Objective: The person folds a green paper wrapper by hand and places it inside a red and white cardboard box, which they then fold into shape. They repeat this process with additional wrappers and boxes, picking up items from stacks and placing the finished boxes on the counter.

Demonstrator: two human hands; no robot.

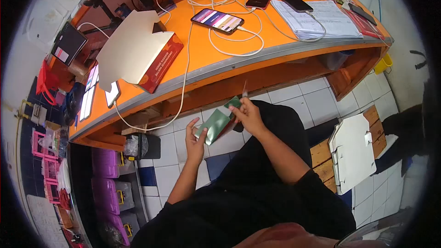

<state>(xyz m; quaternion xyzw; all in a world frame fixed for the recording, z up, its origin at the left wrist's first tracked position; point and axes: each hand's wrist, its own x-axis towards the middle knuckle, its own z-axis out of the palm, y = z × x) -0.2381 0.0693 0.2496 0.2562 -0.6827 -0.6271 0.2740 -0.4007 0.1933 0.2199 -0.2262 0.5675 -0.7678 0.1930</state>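
Observation:
Between my hands, over my lap and the tiled floor, is a shiny green packet (214,125). My left hand (195,138) grips its lower left end, thumb on the front face. My right hand (248,115) pinches a smaller green piece (233,103) at the packet's upper right. A thin pale strip sticks up from the right fingers. Whether the small piece is joined to the packet I cannot tell.
The orange desk (193,59) holds a lit phone (217,21) on a white cable, a red box (161,63) with an open white flap, and a paper stack (317,20). White folded cartons (353,151) lie on a wooden stool at right. Purple bins (106,195) stand at left.

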